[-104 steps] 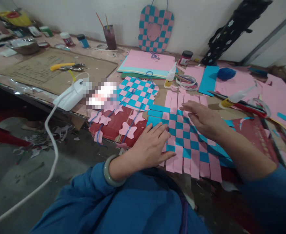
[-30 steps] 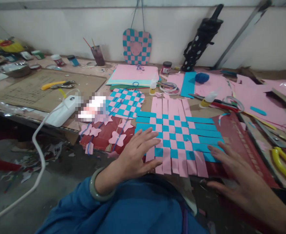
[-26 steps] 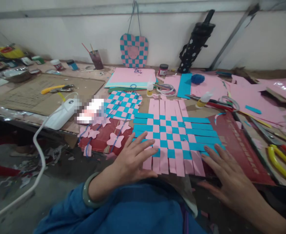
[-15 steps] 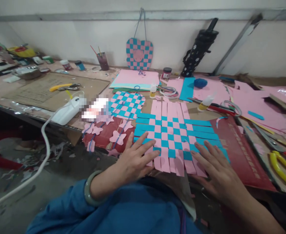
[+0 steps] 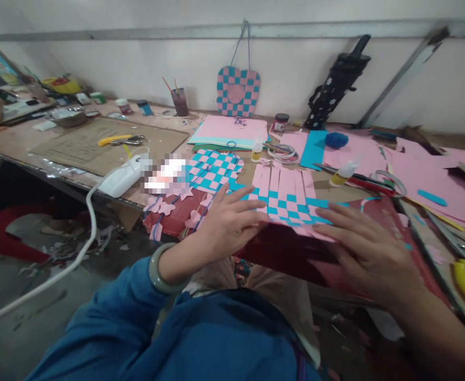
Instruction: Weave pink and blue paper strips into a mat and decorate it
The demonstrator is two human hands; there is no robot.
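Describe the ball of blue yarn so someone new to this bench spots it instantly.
Start at the white wall and find the tall black case with white flowers leaning on it. By its foot, a flat blue paper strip lies on the bench; the yarn ball is just right of its far end. It's round and fuzzy, its paper neighbours flat.

Bright patch (image 5: 165, 175) unreadably pixelated, yellow-handled scissors (image 5: 459, 280) partly beyond right edge.
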